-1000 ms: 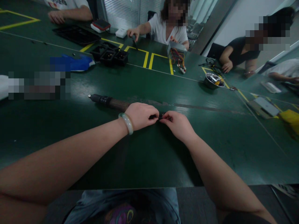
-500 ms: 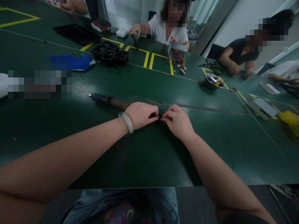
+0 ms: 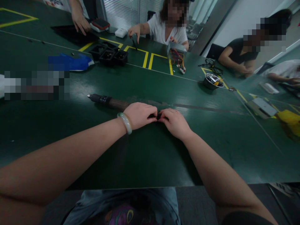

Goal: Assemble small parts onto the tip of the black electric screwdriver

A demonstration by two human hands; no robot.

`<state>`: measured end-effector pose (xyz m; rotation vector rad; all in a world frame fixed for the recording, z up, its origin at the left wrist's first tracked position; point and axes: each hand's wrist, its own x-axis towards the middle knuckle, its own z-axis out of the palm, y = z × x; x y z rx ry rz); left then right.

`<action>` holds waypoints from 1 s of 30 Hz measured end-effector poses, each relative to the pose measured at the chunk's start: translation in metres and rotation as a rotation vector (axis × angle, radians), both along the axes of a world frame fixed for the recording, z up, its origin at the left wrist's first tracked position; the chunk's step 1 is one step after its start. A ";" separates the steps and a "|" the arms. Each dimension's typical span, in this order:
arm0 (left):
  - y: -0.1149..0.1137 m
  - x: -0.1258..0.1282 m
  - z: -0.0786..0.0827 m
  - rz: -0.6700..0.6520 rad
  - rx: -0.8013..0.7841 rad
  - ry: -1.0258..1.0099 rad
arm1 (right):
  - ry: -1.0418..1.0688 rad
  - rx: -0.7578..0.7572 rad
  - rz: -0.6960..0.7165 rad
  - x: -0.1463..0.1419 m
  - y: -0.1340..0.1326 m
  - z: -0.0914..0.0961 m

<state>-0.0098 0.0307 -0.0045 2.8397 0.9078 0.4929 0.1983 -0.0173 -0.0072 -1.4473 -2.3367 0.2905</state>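
Drawing closer together over the last moment, the person's two bare hands now almost meet above the green table (image 3: 145, 159), a fair way in from its near edge. The right hand (image 3: 175, 122) has tucked its fingertips up towards the left hand (image 3: 140, 116), so the small gap that showed a glint half a second ago has all but gone. Both grips are narrow: thumb and finger of each pinch at a small dark piece (image 3: 158, 116) caught between them, though from where I stand I can't tell whether it is one part or two. That squeeze suggests to me that the work has come down to a fine, close bit of fitting or adjusting by touch. Towards the table's left edge lies a screwdriver-like tool (image 3: 103, 99), its brown handle running back behind the left hand; it lies just where it did, so it seems to play no part for now. Over near the far edge, a co-worker's hand (image 3: 81, 23) has come down over a black tray (image 3: 63, 31), while the metal bowl (image 3: 208, 83) towards the right stays put.
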 end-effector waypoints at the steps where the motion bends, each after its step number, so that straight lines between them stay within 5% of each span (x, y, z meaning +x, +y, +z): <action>1: 0.000 0.000 0.000 -0.003 -0.001 -0.003 | 0.007 -0.008 -0.011 0.000 -0.001 0.000; 8: 0.001 -0.001 -0.001 -0.022 0.001 -0.025 | 0.147 -0.107 -0.025 0.004 -0.002 0.003; 20: 0.003 -0.002 -0.001 -0.091 -0.015 -0.028 | 0.025 0.024 0.037 0.004 -0.002 0.002; 30: 0.001 -0.001 -0.001 -0.058 0.009 -0.023 | -0.008 0.049 -0.132 -0.005 -0.007 -0.004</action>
